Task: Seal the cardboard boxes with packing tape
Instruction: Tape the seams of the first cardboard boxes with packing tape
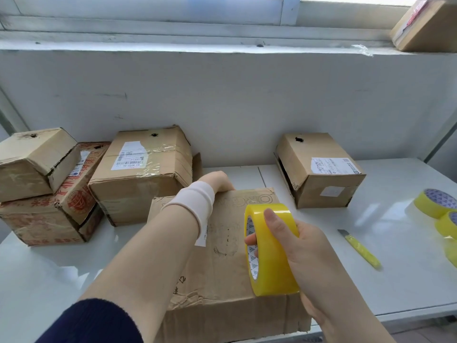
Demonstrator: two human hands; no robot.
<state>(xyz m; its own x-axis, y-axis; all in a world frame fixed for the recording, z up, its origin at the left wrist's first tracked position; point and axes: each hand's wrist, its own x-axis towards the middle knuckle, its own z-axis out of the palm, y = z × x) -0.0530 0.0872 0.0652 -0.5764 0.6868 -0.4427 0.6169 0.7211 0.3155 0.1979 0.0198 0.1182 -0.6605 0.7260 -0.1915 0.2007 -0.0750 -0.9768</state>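
A worn cardboard box (222, 263) lies in front of me on the white table (400, 268). My left hand (217, 183) reaches over the box's far edge; its fingers hang down behind that edge and are hidden. A white band wraps the left wrist. My right hand (296, 246) grips a yellow roll of packing tape (272, 251) above the box's right side, thumb on the outer face and fingertips through the core.
Three boxes crowd the back left: a small one (37, 162) on a red-printed one (49, 214), and a taped one (143, 169). Another box (319, 169) stands back right. A yellow utility knife (361, 248) and spare tape rolls (437, 203) lie at the right.
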